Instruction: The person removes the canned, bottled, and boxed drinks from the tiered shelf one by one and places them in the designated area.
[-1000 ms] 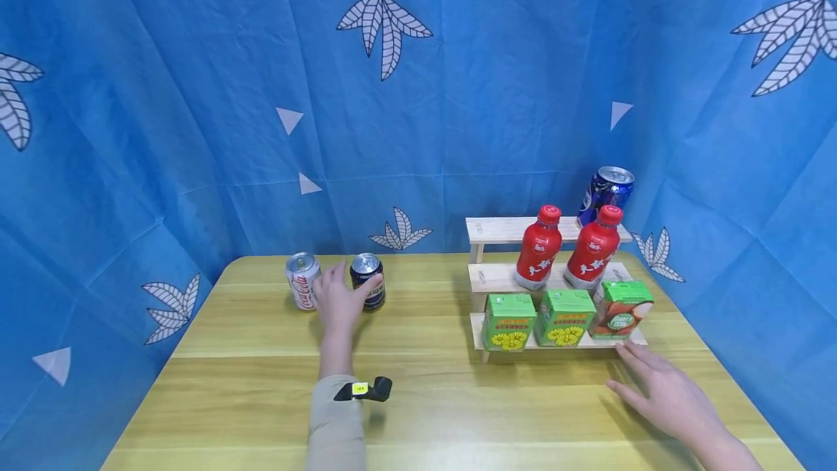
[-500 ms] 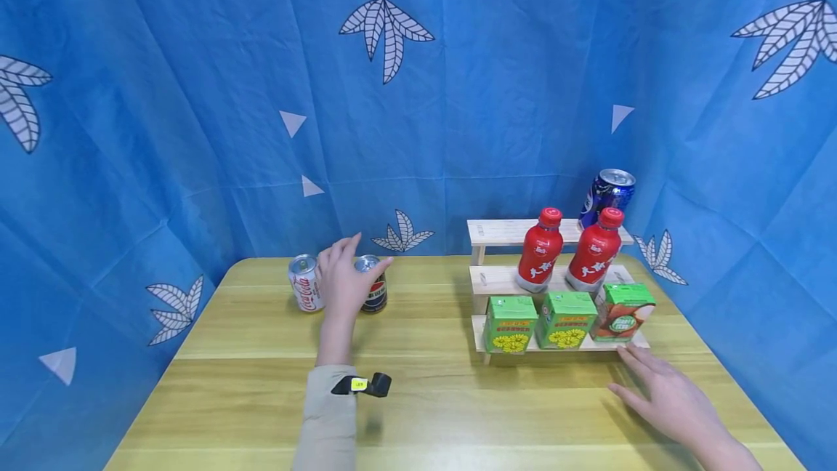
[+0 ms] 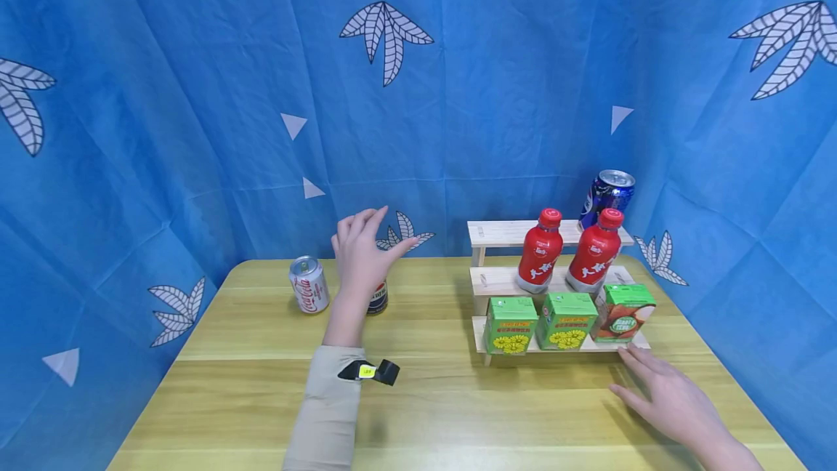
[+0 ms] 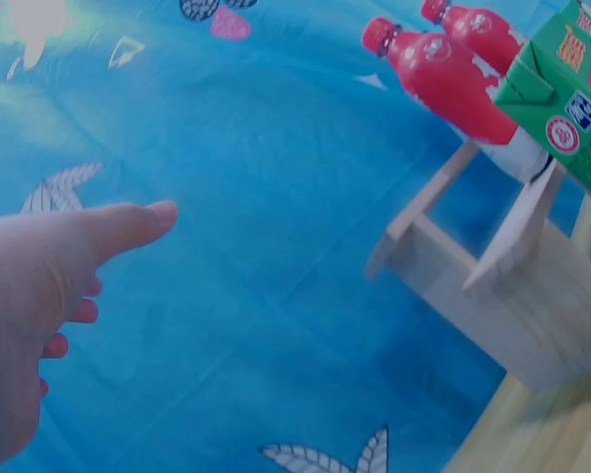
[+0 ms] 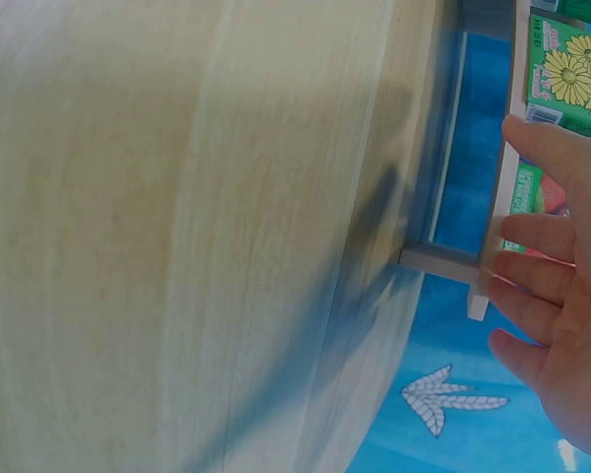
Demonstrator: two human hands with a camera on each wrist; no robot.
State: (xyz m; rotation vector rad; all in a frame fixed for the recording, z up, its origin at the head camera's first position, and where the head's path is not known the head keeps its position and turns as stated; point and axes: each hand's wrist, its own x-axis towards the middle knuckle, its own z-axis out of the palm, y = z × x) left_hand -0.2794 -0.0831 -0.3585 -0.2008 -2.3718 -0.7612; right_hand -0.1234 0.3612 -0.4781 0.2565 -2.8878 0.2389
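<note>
My left hand (image 3: 363, 251) hovers in front of and above a dark cola can (image 3: 378, 299), hiding most of it in the head view. Its thumb stands apart from the fingers with nothing between them; in the left wrist view the thumb (image 4: 133, 225) points out over blue cloth. A white Coca-Cola can (image 3: 309, 285) stands to its left on the table. At the right, my right hand (image 3: 673, 398) has its fingers stretched to the lower front edge of a wooden tiered shelf (image 3: 487, 280). In the right wrist view, those fingertips overlap the front board, below the juice cartons.
On the shelf's bottom tier stand two green chrysanthemum drink cartons (image 3: 511, 325) and a green-and-brown carton (image 3: 623, 313). Two red bottles (image 3: 540, 250) occupy the middle tier, and a blue can (image 3: 608, 198) the top. Blue cloth (image 3: 418, 129) hangs behind the wooden table (image 3: 418, 413).
My left hand has lifted and moved right, from between the two cans to over the dark one. The right hand stays at the shelf. The head view has shifted slightly.
</note>
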